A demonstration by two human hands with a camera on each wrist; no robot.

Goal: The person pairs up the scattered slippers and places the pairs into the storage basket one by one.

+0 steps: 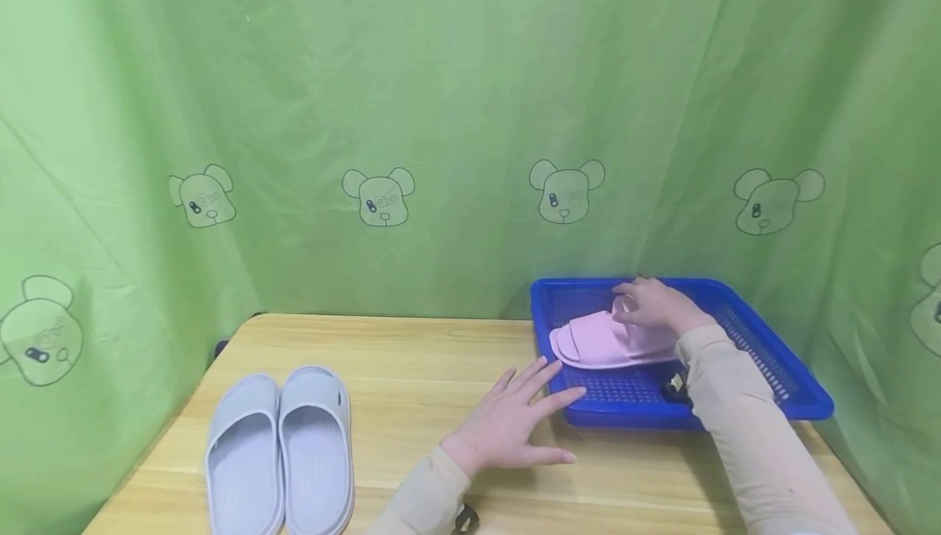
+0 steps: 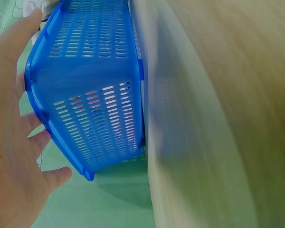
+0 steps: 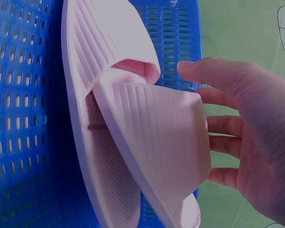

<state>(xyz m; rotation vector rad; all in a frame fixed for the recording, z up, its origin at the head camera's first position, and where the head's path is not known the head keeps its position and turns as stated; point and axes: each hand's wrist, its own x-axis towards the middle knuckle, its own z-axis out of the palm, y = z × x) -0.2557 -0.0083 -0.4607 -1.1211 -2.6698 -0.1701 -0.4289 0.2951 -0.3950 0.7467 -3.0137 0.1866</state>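
A pair of pink slippers (image 3: 161,137) lies in the blue plastic basket (image 1: 632,416), one partly over the other in the right wrist view. My right hand (image 1: 657,306) reaches over the basket's far side. Its fingers are at the strap edge of the upper slipper, with the thumb apart from it. Spread wide, the fingers of my left hand (image 1: 510,425) are close to the basket's near left corner. In the left wrist view that hand (image 2: 14,137) stands beside the basket's rim (image 2: 35,102), its palm facing the slotted wall.
A pair of grey slippers (image 1: 316,445) sits side by side at the left of the wooden table (image 1: 412,372), open ends toward me. Behind the table and at both sides hangs a green curtain (image 1: 456,94) printed with bear heads. The basket stands at the table's right back.
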